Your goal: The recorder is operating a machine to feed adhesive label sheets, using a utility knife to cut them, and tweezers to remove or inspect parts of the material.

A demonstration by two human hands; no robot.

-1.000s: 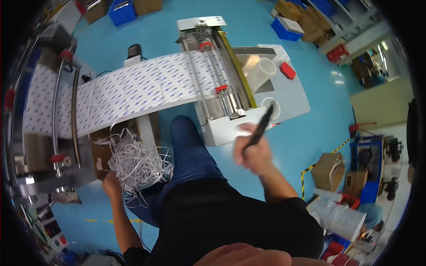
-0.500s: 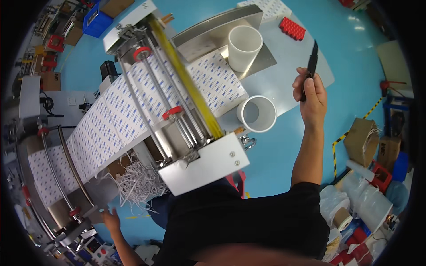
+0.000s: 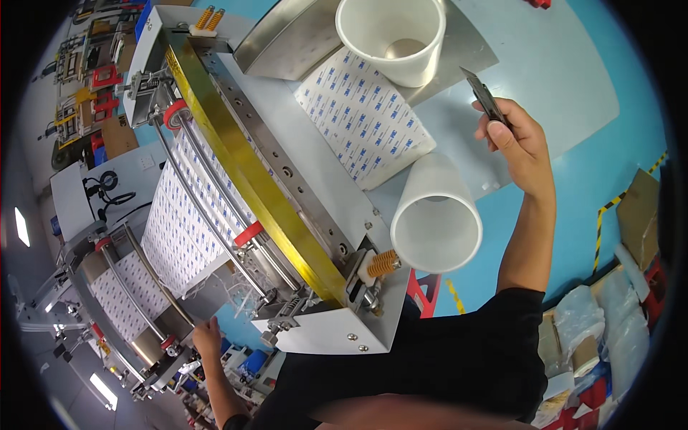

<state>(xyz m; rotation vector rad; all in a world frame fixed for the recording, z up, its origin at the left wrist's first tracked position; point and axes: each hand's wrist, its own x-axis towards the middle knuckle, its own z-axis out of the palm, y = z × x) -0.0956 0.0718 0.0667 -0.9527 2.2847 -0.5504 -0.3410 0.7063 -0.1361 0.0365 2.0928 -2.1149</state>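
Note:
My right hand is closed around a dark utility knife, its blade pointing up and left over the table. My left hand is low at the left, beside the end of a roller stand; its fingers are too small and partly hidden to read. A sheet with a blue repeating print runs from that stand beneath the metal rollers of a machine with a yellow bar. A stack of similar printed sheets lies beyond the bar, nearest the knife.
Two white cylinders stand by the stack: a far one on a metal plate and a near one at the table edge. A curved metal guard rises behind. Plastic-wrapped rolls and cardboard sit at the right.
The view has shifted closer to the machine and the cylinders. My right hand still holds the knife, now tilted further left. My left hand appears higher, beside the roller stand.

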